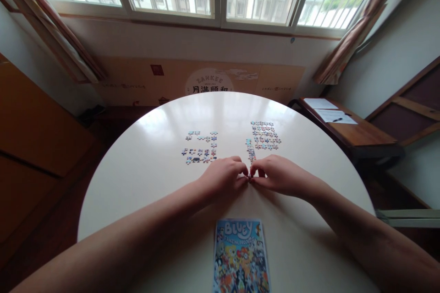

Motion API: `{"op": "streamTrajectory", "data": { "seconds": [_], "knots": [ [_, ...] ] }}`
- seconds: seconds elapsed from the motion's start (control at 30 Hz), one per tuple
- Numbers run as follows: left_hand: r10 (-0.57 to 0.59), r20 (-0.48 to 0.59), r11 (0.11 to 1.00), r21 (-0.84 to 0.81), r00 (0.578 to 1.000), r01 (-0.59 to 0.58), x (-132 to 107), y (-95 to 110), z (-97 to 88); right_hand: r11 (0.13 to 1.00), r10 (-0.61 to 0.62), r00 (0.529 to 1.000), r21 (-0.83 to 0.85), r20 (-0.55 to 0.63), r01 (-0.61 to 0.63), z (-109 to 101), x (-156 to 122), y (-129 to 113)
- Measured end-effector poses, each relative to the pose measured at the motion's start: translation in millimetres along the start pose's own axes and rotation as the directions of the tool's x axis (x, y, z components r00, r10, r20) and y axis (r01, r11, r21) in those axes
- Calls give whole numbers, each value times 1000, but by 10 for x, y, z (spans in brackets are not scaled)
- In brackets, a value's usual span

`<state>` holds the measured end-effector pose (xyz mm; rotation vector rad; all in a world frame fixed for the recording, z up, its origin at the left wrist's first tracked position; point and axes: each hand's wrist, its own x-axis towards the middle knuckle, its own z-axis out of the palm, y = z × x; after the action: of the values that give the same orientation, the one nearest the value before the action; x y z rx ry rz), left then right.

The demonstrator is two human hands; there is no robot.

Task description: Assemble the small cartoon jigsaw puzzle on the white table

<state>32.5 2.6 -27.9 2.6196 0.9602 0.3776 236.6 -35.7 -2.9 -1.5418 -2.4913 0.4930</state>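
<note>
Bluey sheet (241, 256) nearest — puzzle piece (250, 177) between both hands (223, 173) (277, 174)

Picture card (242, 261): "BLUEY" on top, "FANZINE PROJECT" below, second word slightly blurred. Tan panel (173, 75) under window: "ZANKEE", "月满颐和"; smaller line and side script illegible. Papers (335, 116), right: writing too small.

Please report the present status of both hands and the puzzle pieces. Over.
Left hand, right hand: both pinching at small multicoloured jigsaw piece. Narrow multicoloured jigsaw strip just beyond. Blue rectangular Bluey sheet nearer, not blocking.
</note>
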Motion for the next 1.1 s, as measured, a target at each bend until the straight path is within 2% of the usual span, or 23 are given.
{"op": "streamTrajectory", "data": {
  "seconds": [0.2,0.53,0.73,0.9,1.1],
  "knots": [
    [33,-5,999,-11,999,-33,-3,-19,-4,990,38,999,-135,-14,-39,-52,-44,42],
    [42,-3,999,8,999,-42,-15,-28,1,989,23,999,-148,-36,-28,-60,-47,114],
    [44,-20,995,90,999,-42,-22,-31,15,992,24,999,-123,-46,-29,-69,-32,96],
    [96,-34,979,186,995,-88,-6,-11,33,991,11,998,-131,-55,-18,-65,-25,93],
    [120,-12,964,241,993,-114,7,0,42,988,35,998,-150,-61,-43,-57,-22,81]
  ]
}}
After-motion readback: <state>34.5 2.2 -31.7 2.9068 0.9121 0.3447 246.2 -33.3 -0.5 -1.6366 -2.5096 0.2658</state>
